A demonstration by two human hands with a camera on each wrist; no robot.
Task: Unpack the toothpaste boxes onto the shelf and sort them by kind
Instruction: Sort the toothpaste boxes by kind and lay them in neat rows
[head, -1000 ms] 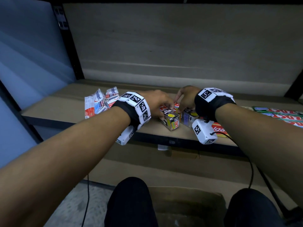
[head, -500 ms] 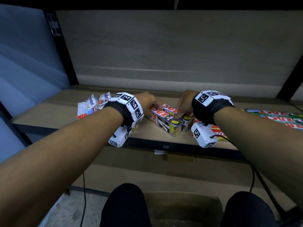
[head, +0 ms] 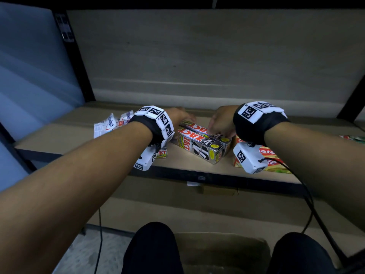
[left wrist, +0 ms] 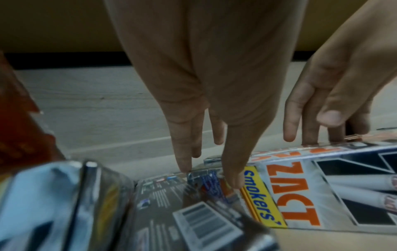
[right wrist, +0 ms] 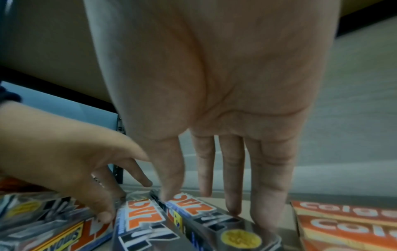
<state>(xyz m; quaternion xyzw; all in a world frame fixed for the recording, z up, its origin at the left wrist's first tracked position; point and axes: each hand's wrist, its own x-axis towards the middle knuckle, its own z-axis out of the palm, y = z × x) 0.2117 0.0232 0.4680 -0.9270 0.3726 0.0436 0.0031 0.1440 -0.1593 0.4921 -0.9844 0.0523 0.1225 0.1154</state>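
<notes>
- Left wrist (head: 156, 123): black band at 10 o'clock, white blocks with black square code marks
- Right wrist (head: 256, 119): the same band at 2 o'clock, black cable (head: 308, 196) trailing down
- Bare forearms, dark trousers (head: 154, 250)

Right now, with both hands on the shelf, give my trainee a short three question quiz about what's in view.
1. True or false: the left hand grips a silver box clear of the shelf.
2. Which boxes lie just right of the silver ones: A white, B red, C green?
3. Fill in: the right hand touches the silver boxes with ____ fingers.

Key
1. False; the boxes lie on the shelf, straight fingertips resting on them.
2. B, the red boxes.
3. Straight.
</notes>
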